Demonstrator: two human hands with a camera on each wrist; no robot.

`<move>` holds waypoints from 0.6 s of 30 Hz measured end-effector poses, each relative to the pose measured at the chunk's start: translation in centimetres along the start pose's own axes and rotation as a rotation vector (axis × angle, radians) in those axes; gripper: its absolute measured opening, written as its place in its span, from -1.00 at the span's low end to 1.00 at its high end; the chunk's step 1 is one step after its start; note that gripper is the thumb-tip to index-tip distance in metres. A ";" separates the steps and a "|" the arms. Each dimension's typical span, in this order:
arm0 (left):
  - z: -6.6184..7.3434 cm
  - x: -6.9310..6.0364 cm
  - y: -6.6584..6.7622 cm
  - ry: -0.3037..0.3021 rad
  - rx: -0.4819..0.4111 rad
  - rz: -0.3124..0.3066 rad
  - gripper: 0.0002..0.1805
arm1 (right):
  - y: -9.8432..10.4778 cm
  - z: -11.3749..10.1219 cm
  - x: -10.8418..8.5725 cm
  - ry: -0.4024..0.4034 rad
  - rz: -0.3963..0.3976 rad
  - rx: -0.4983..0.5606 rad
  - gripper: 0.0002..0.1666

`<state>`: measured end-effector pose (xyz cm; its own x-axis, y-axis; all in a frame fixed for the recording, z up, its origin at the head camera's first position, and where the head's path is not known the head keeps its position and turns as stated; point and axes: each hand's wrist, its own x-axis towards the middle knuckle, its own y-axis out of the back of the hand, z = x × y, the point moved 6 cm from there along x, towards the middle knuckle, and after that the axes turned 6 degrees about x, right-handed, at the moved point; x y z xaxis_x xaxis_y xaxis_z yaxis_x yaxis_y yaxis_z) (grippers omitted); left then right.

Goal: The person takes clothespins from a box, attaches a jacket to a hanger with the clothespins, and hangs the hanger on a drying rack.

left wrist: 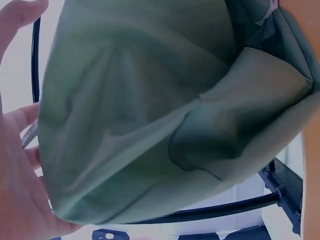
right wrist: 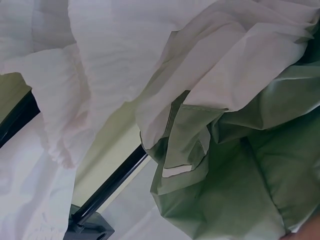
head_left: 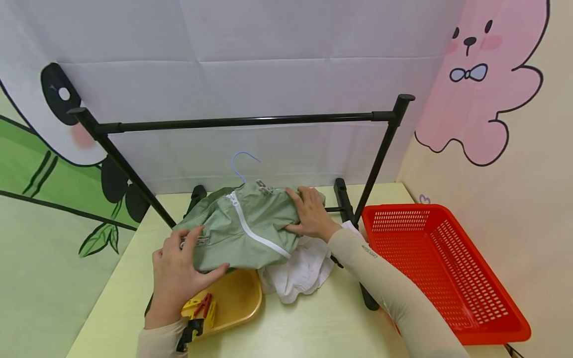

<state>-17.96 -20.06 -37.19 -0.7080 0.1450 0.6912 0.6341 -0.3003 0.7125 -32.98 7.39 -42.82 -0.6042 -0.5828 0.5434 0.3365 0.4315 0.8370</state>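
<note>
A light green jacket (head_left: 264, 233) with a white zip lies on a hanger whose pale blue hook (head_left: 241, 164) sticks up at its collar. My left hand (head_left: 179, 271) touches the jacket's left side, thumb spread away from the fingers along the lower edge. From below, the left wrist view shows the fabric (left wrist: 135, 115) beside the fingers. On the other side, my right hand (head_left: 313, 214) grips the jacket's shoulder, thumb on its front. Some of those fingertips are hidden. A white garment (head_left: 297, 271) lies partly under the jacket.
A black rack (head_left: 246, 121) stands over the table behind the jacket. To the right is a red perforated basket (head_left: 452, 278). Below my left hand sits a yellow tray (head_left: 246, 298) with red and yellow clips (head_left: 203, 306). A cloth wall closes the back.
</note>
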 end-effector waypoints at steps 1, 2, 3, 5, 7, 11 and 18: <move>0.1 0.1 0.1 0.003 0.009 0.013 0.12 | 0.0 0.0 0.0 0.003 0.006 -0.001 0.26; 0.1 0.1 0.1 0.004 0.017 0.027 0.11 | 0.0 0.0 0.0 0.006 0.012 -0.003 0.26; 0.2 0.2 0.2 0.003 0.027 0.041 0.10 | 0.0 -0.1 -0.1 0.010 0.017 -0.004 0.26; 0.3 0.3 0.3 0.005 0.043 0.070 0.08 | 0.0 -0.1 -0.1 0.015 0.027 -0.004 0.27; 0.3 0.4 0.4 0.010 0.059 0.092 0.06 | 0.0 -0.1 -0.2 0.017 0.033 -0.001 0.27; 0.3 0.5 0.5 0.028 0.083 0.106 0.04 | 0.2 -0.3 -0.3 0.011 0.031 0.009 0.29; 0.5 0.6 0.1 0.076 0.081 0.055 -0.16 | 0.4 -0.3 -0.5 0.010 0.049 0.021 0.26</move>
<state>-18.18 -19.52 -36.68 -0.6914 0.0575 0.7202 0.6931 -0.2284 0.6836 -32.33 7.66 -42.77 -0.5801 -0.5674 0.5844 0.3503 0.4739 0.8079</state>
